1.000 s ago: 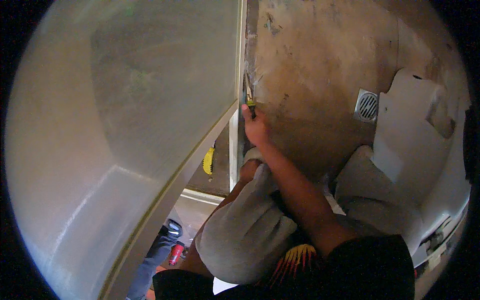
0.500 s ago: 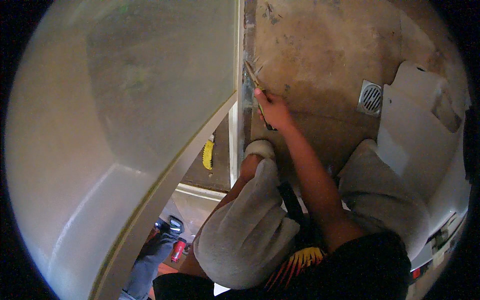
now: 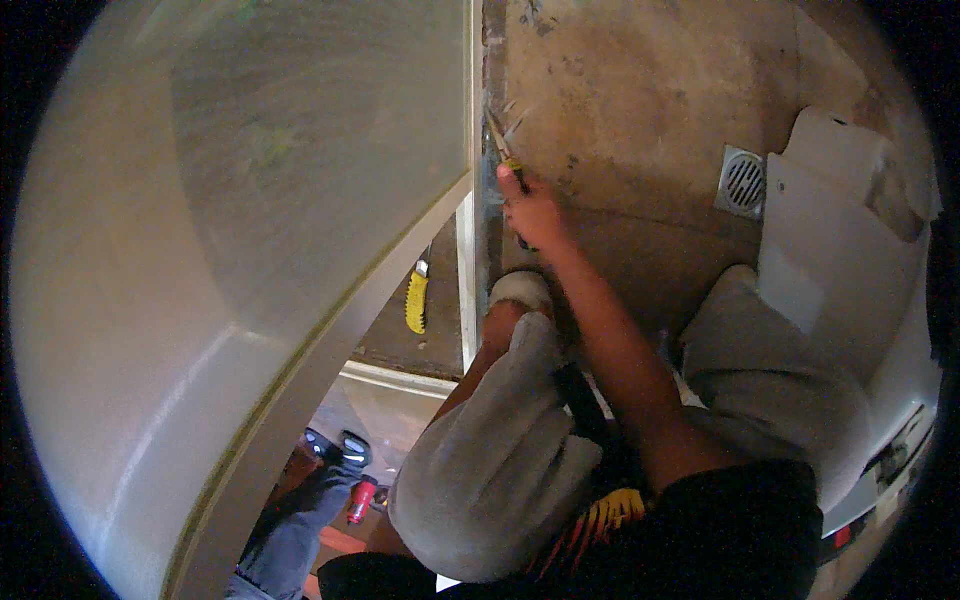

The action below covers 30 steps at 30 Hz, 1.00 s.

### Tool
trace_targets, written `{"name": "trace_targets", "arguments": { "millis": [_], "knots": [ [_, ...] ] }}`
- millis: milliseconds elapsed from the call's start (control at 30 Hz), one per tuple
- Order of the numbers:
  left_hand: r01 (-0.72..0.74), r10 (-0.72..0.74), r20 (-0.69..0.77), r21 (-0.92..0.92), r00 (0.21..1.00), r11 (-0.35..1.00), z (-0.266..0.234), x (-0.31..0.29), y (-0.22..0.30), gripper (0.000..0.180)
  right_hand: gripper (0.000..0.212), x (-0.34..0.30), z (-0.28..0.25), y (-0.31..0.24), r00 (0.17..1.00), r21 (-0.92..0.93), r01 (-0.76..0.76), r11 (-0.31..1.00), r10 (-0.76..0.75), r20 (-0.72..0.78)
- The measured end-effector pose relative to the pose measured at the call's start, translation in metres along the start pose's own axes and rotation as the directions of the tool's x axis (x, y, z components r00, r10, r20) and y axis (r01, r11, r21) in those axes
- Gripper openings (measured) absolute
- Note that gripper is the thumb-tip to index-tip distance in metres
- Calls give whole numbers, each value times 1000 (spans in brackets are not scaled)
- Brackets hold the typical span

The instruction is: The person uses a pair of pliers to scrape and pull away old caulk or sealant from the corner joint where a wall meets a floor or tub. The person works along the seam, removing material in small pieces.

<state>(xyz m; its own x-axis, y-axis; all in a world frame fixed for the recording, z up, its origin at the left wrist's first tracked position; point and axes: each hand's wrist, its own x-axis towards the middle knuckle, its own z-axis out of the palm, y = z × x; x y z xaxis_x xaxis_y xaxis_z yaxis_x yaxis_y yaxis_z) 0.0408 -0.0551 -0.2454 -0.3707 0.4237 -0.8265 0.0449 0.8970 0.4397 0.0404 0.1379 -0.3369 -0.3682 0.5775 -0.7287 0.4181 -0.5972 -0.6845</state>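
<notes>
My right hand (image 3: 535, 212) is closed round the yellow and black handle of a narrow-bladed hand tool (image 3: 502, 145); its exact kind is unclear. The tool's thin pale tip points away from me, at the dirty strip (image 3: 494, 195) where the brown floor meets the white frame. A bare limb, which looks like my left forearm (image 3: 475, 365), runs beside my grey-trousered knee toward a beige rounded shape (image 3: 521, 288). Whether that shape is a shoe or a covered hand I cannot make out, and no left fingers show.
A large frosted panel (image 3: 300, 200) in a pale frame rises at left. Past it lies a yellow-handled saw or knife (image 3: 416, 300). A person's dark trouser leg (image 3: 300, 525) and a red cylindrical object (image 3: 361, 498) are at lower left. A square drain grate (image 3: 743, 181) and a white fixture (image 3: 835, 230) stand right.
The whole view has shifted slightly, so the floor and drain sit higher. My right hand has turned a little on the tool, whose tip stays by the frame strip.
</notes>
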Motion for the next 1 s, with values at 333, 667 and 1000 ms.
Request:
{"name": "trace_targets", "arguments": {
  "millis": [333, 667, 1000],
  "knots": [
    [12, -15, -39, -62, 999, 998, -5, 5, 11, 27, 58, -23, 7, -51, 958, 95, -228, 969, 206, 201],
    [-166, 156, -72, -158, 985, 973, -1, 51, 44, 32, 37, -8, -75, -205, 983, 178, 186, 966, -185, -20],
    [-6, 77, 56, -771, 995, 636, 8, 85, 96, 39, 25, -34, -60, -64, 846, 113, -277, 954, 187, 500]
  ]
}}
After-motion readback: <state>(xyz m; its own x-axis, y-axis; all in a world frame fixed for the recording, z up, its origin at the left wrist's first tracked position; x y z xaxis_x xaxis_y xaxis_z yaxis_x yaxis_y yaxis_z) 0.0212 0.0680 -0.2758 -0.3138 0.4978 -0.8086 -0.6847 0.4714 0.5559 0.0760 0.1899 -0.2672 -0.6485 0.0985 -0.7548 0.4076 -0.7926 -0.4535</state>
